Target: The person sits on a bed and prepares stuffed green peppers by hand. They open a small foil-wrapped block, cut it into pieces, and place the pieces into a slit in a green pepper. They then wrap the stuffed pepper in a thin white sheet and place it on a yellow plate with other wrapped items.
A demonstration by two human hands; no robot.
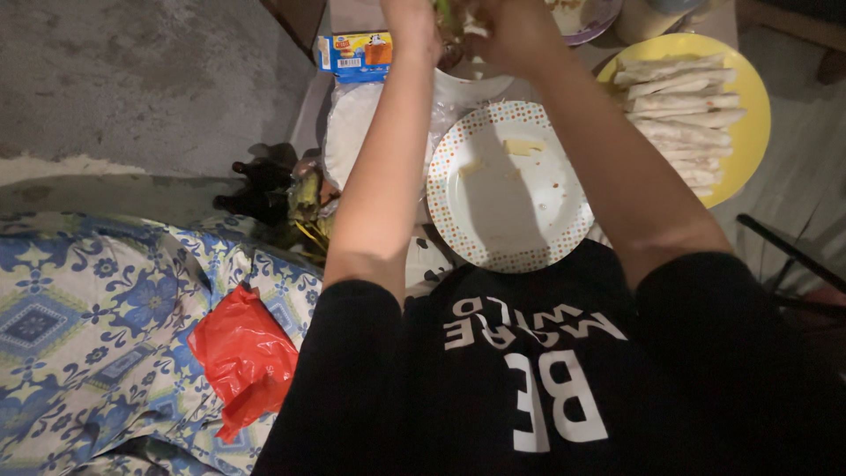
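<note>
At top edge, left hand (412,26) & right hand (511,31) meet, both closed on a pale rolled wrap w/ green filling (451,16), mostly cropped, above round white polka-dot plate (493,220). Advice: keep grip snug, roll over plate. Right: yellow plate w/ finished rolls (749,79).

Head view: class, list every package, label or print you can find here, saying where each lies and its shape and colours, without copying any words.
Small flat blue cardboard box: top centre, beside the left hand; rectangular, with yellow and orange panels and a white label patch.
Clear plastic bag of round white flatbreads: below the box, left of the dotted plate.
Red plastic bag: crumpled on the blue floral cloth, lower left.
White lettering: on the black shirt.
</note>
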